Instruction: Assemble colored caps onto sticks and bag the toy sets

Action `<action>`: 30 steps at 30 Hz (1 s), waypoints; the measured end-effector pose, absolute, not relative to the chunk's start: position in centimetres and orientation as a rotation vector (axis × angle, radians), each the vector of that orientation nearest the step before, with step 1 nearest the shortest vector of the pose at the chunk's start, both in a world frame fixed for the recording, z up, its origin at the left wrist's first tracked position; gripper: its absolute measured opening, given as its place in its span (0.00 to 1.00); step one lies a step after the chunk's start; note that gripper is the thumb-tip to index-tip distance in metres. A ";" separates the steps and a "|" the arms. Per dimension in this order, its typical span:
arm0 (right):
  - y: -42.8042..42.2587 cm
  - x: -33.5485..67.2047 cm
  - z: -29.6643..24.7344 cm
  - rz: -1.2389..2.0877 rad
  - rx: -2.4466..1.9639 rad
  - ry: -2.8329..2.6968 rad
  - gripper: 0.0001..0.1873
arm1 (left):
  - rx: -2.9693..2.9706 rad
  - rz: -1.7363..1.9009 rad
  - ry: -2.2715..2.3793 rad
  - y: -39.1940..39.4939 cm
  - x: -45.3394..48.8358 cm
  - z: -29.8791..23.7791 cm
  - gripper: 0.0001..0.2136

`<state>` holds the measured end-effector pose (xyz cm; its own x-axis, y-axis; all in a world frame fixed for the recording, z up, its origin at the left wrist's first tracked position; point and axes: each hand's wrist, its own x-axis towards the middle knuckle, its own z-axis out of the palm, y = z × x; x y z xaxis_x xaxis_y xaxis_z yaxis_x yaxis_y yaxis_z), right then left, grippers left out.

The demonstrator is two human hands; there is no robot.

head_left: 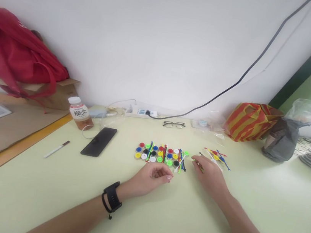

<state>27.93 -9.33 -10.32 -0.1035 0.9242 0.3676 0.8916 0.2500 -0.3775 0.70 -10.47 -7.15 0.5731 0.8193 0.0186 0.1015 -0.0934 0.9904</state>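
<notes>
Coloured discs [160,154] lie just beyond the left grip [151,178].

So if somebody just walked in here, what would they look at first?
Probably the bright little round pieces in rows on the pale table, just beyond the left hand, with thin coloured sticks among them. Next might be the big red bag at the far left, or the thick dark cable slanting across the white wall.
</notes>
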 end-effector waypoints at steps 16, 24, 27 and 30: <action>-9.2 28.2 -9.2 -0.004 -1.813 -1.978 0.11 | 1.621 0.709 0.803 -10.5 0.7 -6.9 0.10; -9.7 28.9 -8.2 -0.044 -2.003 -1.864 0.04 | 1.627 0.700 0.833 -10.5 0.7 -6.9 0.11; -9.9 29.1 -8.1 -0.023 -2.025 -1.859 0.03 | 1.625 0.706 0.829 -10.5 0.7 -6.9 0.12; -10.1 29.2 -8.1 -0.004 -2.017 -1.881 0.03 | 1.624 0.710 0.827 -10.5 0.6 -6.9 0.11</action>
